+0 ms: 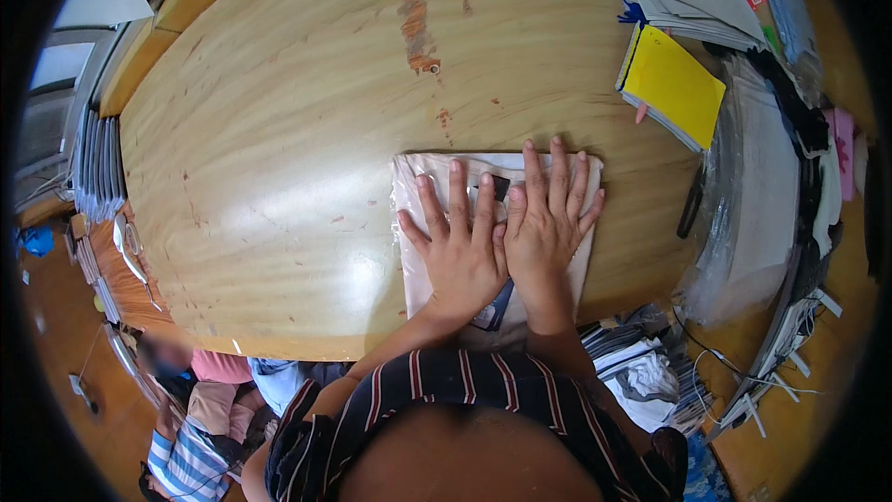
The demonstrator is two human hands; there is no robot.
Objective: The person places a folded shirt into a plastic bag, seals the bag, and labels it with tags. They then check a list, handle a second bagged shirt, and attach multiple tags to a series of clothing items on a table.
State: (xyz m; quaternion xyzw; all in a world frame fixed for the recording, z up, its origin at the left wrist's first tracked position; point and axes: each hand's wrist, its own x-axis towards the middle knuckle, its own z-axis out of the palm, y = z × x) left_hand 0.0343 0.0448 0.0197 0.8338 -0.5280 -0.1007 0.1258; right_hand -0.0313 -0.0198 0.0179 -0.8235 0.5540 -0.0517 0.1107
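Note:
A pale pink folded garment in a clear plastic bag [423, 167] lies at the near edge of the wooden table, in front of me. My left hand [462, 246] rests flat on its left half, fingers spread and pointing away from me. Beside it, my right hand [546, 232] presses flat on the right half, fingers also spread. The two hands touch near the thumbs. Between the fingers a small dark patch [492, 188] shows on the package, and a dark blue part [497, 307] shows below the palms. The hands hide much of the middle.
The worn wooden table [279, 130] spreads ahead. At its right are a yellow notebook [674, 84], a black pen [690, 209], clear plastic bags [743, 223] and a white stack [692, 0]. Folded garments [641, 363] are piled near right; bagged stacks [98, 163] stand left. People [200, 446] sit lower left.

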